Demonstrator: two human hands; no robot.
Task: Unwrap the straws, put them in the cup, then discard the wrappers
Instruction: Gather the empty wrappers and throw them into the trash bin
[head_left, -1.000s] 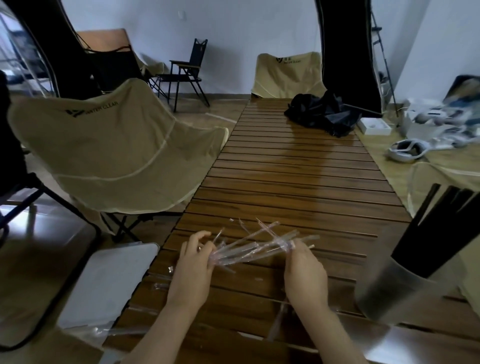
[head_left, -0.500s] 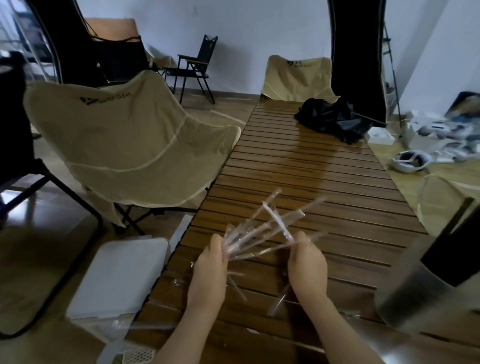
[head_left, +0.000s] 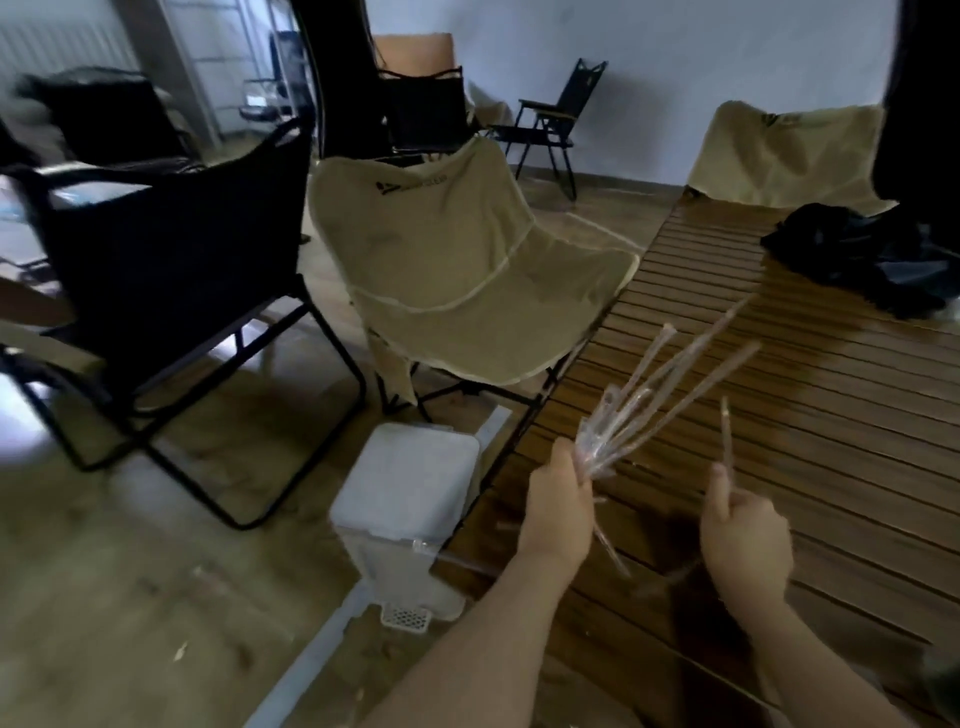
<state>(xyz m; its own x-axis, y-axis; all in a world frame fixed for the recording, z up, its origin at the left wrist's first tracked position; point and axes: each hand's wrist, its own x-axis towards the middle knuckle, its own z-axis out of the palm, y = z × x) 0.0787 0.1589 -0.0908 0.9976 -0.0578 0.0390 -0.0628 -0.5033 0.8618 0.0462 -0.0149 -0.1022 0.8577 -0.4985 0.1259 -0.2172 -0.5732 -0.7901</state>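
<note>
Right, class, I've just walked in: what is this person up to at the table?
A person is clearing up clear wrappers at a slatted wooden table. The left hand grips a fanned bunch of wrappers by one end, and the right hand pinches a single wrapper held upright. A white bin with its lid closed stands on the floor beside the table, just left of the left hand. The cup is out of view.

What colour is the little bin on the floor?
White, seen in the head view: the bin beside the table.
</note>
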